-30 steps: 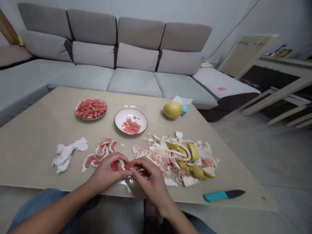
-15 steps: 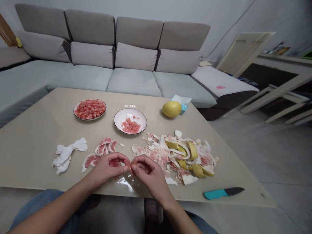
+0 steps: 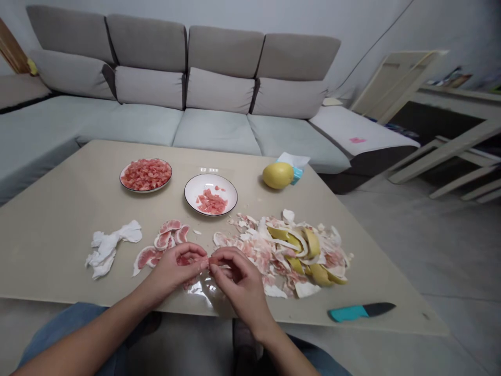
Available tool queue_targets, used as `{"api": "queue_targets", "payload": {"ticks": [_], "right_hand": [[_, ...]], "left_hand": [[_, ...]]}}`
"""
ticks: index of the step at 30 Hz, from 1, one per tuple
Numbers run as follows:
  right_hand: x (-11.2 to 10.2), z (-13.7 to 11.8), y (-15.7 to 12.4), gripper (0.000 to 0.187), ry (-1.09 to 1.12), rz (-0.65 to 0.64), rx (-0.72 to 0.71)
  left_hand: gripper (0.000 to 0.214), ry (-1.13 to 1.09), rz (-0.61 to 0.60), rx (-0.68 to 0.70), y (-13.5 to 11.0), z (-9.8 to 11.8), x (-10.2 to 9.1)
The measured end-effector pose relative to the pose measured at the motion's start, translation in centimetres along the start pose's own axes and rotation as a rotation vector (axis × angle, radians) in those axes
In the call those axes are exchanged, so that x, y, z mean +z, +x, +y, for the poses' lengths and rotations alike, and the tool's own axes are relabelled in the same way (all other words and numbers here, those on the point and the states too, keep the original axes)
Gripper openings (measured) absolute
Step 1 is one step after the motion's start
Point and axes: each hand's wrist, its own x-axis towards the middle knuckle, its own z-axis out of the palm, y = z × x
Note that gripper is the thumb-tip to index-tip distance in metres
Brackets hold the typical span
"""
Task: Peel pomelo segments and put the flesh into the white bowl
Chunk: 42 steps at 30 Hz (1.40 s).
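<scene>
My left hand [image 3: 177,272] and my right hand [image 3: 243,286] meet just above the near part of the table, fingertips almost touching. Both pinch a small piece of pink pomelo flesh [image 3: 209,262], mostly covered by the fingers. More pink flesh shows behind and below the left fingers. Left of that hand lie several pomelo segments [image 3: 145,257] with white skin on them. Close beyond my right hand spreads a heap of pomelo peel [image 3: 312,243], white pith and torn membrane. Past the hands, a white dark-rimmed plate [image 3: 192,189] bears some loose pink pulp.
A second plate [image 3: 126,187], heaped with pink pulp, stands farther back left. A whole yellow pomelo [image 3: 277,175] sits beside a tissue pack [image 3: 298,173]. Crumpled tissue [image 3: 105,251] lies at left. A teal-handled knife [image 3: 349,313] rests near the front right edge. Behind is a sofa [image 3: 213,130].
My fingertips have shifted slightly around the pomelo piece, with the right-hand fingers curled a little differently. The whole view has moved a touch; the things on the table stay put.
</scene>
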Motion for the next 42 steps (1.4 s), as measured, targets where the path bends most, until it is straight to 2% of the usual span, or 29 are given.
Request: {"api": "queue_targets", "payload": {"ticks": [2, 5, 7, 11, 14, 18, 21, 31, 36, 42], "right_hand": [[0.2, 0.1, 0.0, 0.007, 0.000, 0.005, 0.042], [0.7, 0.4, -0.2, 0.028, -0.024, -0.013, 0.143], [0.9, 0.6, -0.4, 0.037, -0.008, -0.027, 0.197], [1.0, 1.0, -0.4, 0.022, 0.116, -0.032, 0.226], [0.9, 0.9, -0.2, 0.021, 0.233, -0.046, 0.261], [0.8, 0.4, 0.0, 0.028, 0.343, -0.062, 0.347], [0.6, 0.0, 0.1, 0.034, 0.388, -0.070, 0.403], [0.3, -0.1, 0.4, 0.030, 0.474, -0.084, 0.459], [0.2, -0.1, 0.4, 0.026, 0.444, -0.090, 0.473], [-1.2, -0.5, 0.7, 0.018, 0.464, -0.033, 0.415]], "left_hand": [[0.022, 0.070, 0.064, 0.058, 0.0, 0.0, 0.2], [0.016, 0.250, 0.183, 0.200, -0.2, -0.1, 0.5], [0.016, 0.361, 0.219, 0.266, -0.5, -0.1, 0.5], [0.015, 0.466, 0.246, 0.339, -0.8, -0.1, 0.6], [0.014, 0.353, 0.219, 0.268, -0.8, 0.0, 0.6], [0.026, 0.064, 0.081, 0.092, -0.5, 0.0, 0.6], [0.030, -0.054, 0.026, 0.040, -0.4, 0.0, 0.5], [0.029, -0.088, 0.027, -0.010, -0.8, 0.3, 0.5], [0.029, -0.060, 0.012, -0.001, -0.8, 0.3, 0.7], [0.031, -0.061, 0.074, -0.006, -0.6, 0.5, 0.2]]}}
